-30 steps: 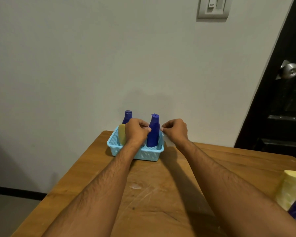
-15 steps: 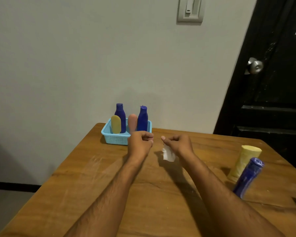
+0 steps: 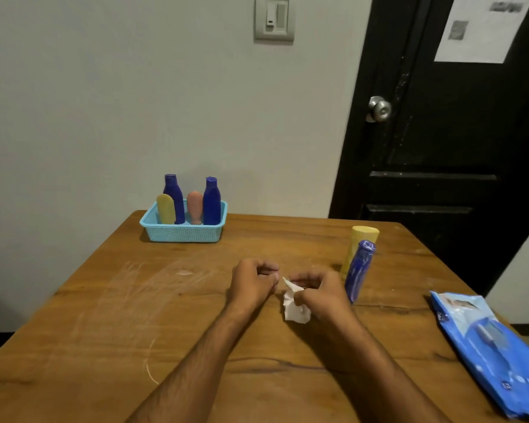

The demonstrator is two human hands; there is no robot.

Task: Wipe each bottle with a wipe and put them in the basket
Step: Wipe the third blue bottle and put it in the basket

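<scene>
Pinching the crumpled wipe, the right hand sits beside the empty, curled left hand.

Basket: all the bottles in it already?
No: the basket holds four bottles, but a yellow bottle and a blue bottle stand on the table by the right hand.

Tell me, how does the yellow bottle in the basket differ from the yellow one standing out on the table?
The yellow bottle in the basket stands inside the blue basket among three other bottles; the yellow bottle on the table stands on bare wood, partly hidden by a blue bottle. The basket one sits at the far left by the wall, the table one to the right, nearer the right hand. Both are pale yellow and upright.
</scene>
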